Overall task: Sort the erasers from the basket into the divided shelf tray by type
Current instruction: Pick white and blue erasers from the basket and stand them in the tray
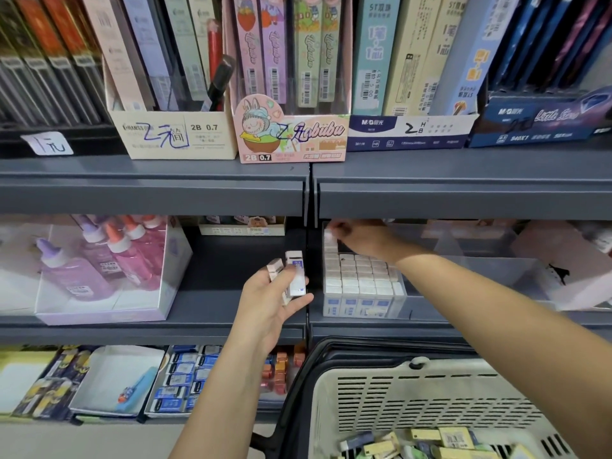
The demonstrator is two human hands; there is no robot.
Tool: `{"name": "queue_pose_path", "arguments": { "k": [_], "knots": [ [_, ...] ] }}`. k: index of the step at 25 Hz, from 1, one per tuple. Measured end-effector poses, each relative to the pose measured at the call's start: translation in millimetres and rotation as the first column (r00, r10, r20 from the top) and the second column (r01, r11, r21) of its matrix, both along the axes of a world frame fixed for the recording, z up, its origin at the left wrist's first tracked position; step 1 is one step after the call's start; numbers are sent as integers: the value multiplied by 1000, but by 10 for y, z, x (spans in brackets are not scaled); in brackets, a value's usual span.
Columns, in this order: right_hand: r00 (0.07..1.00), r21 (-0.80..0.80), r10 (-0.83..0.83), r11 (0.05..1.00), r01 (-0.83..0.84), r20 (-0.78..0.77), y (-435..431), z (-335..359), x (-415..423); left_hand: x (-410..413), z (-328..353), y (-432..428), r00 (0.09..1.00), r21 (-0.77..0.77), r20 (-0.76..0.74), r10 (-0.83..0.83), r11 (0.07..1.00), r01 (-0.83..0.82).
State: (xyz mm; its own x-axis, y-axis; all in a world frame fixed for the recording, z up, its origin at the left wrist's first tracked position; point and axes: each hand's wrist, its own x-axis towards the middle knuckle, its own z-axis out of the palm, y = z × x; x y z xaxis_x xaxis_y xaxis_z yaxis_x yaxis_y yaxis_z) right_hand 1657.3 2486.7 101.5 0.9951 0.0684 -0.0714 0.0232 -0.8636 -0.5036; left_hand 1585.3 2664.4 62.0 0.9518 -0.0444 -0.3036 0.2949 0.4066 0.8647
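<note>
My left hand [275, 303] holds a few white erasers with blue-printed sleeves [293, 273] upright in front of the middle shelf. My right hand [356, 238] reaches deep under the upper shelf and pinches a single white eraser [328, 234] over the back left corner of the clear divided tray [405, 298]. That compartment is packed with rows of matching white erasers [359, 279]. The beige basket [427, 399] sits at the bottom right, with several yellow, green and blue erasers [437, 440] in it.
A clear box of glue bottles [99, 270] stands left on the middle shelf. Boxes of pencil leads [291, 127] line the upper shelf, whose grey edge [463, 200] overhangs my right hand. The lower shelf holds blue eraser boxes [185, 379]. More clear tray compartments [480, 273] extend right.
</note>
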Motion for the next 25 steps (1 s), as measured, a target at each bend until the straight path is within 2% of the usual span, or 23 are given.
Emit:
{"name": "queue_pose_path", "arguments": {
  "k": [5, 7, 9, 11, 12, 14, 15, 19, 21, 25],
  "knots": [
    [997, -61, 68, 996, -65, 36, -14, -77, -28, 25, -15, -16, 1000, -45, -24, 21, 999, -22],
    [989, -88, 79, 994, -68, 125, -7, -37, -95, 28, -11, -28, 1000, -61, -28, 6, 998, -8],
    [982, 1, 63, 998, -64, 180, 80, 14, -228, 32, 1, -25, 1000, -71, -14, -19, 997, 18],
    [985, 126, 83, 987, -102, 151, 202, 57, -372, 18, 14, -36, 998, -60, 24, -53, 997, 54],
    [987, 136, 90, 985, -108, 133, 252, 76, -422, 0, 21, -46, 996, -44, 48, -73, 996, 75],
    [995, 170, 55, 983, -69, 86, 281, 111, -468, -46, 36, -70, 990, -11, 88, -106, 994, 107],
    [999, 239, 23, 971, -32, 42, 261, 137, -475, -63, 45, -84, 988, -6, 99, -120, 993, 121],
    [989, 599, 54, 800, 38, -135, 127, 210, -513, -60, 87, -85, 987, -12, 106, -117, 993, 119],
    [983, 645, 92, 764, 32, -158, 54, 220, -517, -67, 102, -91, 987, 8, 112, -116, 993, 116],
    [979, 583, 95, 812, 29, -181, -60, 263, -445, -69, 124, -131, 993, 15, 90, -81, 997, 80]
  ]
}}
